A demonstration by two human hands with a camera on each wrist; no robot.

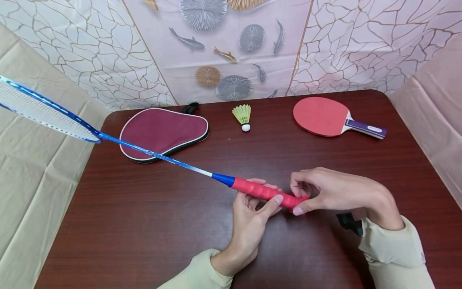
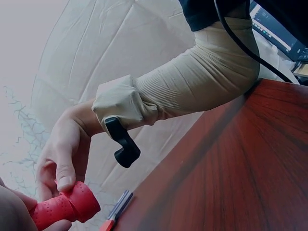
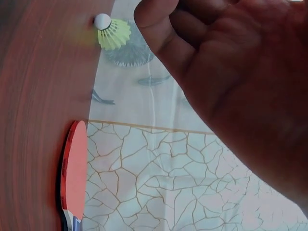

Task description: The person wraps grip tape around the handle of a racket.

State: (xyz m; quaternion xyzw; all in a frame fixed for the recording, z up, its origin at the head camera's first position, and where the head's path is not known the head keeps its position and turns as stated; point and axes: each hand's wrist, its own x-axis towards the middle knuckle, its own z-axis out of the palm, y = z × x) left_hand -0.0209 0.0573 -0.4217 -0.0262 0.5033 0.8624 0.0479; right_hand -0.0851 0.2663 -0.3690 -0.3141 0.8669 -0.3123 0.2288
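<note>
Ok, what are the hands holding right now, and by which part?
Both hold the badminton racket by its red grip: the left hand is curled round the middle, and the right hand pinches the butt end.

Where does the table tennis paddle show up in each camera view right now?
Head: table tennis paddle at upper right, right of the shuttlecock.
Left wrist: only its handle at the bottom edge.
Right wrist: lower left, seen edge-on.
Shared landmark: the dark wood table.

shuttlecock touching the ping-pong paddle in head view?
No: the shuttlecock stands alone on the table, with bare wood between it and the red paddle to its right.
</note>
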